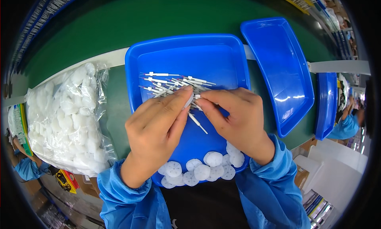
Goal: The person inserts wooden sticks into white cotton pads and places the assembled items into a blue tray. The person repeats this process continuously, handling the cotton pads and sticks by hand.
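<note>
Over a blue tray (190, 56), my two hands meet fingertip to fingertip. Between thumb and fingers, my left hand (156, 120) pinches a thin white round disc (188, 101), seen nearly edge-on. My right hand (236, 110) is closed in a pinch against the disc's right side, on a small white piece mostly covered by the fingertips. Just beyond them lies a loose pile of slim white rods with thin wire-like ends (160, 81). A single rod (198, 124) slants out below my fingers. Along the tray's near end rest several white discs with small dark marks (202, 172).
A clear plastic bag full of white discs (69, 118) sits left of the tray on the green table (166, 15). To the right, another blue tray (283, 82) lies tilted, with stacked blue trays (326, 104) beyond. Other people's blue sleeves (344, 128) show at both sides.
</note>
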`<state>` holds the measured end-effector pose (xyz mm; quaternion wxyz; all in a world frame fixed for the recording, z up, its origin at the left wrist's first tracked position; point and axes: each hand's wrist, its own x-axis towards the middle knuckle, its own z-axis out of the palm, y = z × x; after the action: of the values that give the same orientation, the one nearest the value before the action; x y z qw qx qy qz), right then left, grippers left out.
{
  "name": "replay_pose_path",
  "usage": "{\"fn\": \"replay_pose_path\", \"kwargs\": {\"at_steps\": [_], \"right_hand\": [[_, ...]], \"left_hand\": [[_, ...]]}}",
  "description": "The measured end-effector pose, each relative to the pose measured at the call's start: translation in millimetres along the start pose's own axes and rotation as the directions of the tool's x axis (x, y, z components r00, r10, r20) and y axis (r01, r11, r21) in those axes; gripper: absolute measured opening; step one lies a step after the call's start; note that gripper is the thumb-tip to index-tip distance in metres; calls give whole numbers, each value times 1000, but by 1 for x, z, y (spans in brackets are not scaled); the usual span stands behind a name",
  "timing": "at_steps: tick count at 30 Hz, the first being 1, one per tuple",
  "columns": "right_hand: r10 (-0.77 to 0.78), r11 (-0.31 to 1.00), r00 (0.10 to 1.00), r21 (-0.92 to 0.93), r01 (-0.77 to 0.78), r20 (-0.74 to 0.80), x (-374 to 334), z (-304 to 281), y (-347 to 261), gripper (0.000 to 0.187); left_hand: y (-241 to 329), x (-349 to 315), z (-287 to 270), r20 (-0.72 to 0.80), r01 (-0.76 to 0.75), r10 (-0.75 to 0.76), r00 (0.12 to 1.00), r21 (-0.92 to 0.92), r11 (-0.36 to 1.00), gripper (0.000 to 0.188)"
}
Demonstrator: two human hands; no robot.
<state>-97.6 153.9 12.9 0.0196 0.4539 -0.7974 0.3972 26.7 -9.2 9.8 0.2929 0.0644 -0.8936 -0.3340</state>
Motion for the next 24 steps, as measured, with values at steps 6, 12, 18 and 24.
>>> {"fn": "replay_pose_path", "kwargs": {"at_steps": [6, 12, 18, 24], "right_hand": [[-135, 987, 987, -97, 127, -82, 4, -1, -5, 16], [-165, 986, 983, -35, 163, -80, 6, 2, -1, 18], [-15, 993, 1000, 115, 17, -21, 4, 2, 0, 21], [51, 885, 997, 460, -74, 63, 8, -8, 8, 33]], "left_hand": [[5, 0, -3, 16, 131, -130, 991, -95, 987, 43], [5, -6, -1, 3, 202, -205, 979, -196, 960, 44], [-1, -5, -1, 79, 309, -304, 949, -414, 856, 49], [-2, 4, -8, 20, 133, -133, 991, -251, 959, 51]]}}
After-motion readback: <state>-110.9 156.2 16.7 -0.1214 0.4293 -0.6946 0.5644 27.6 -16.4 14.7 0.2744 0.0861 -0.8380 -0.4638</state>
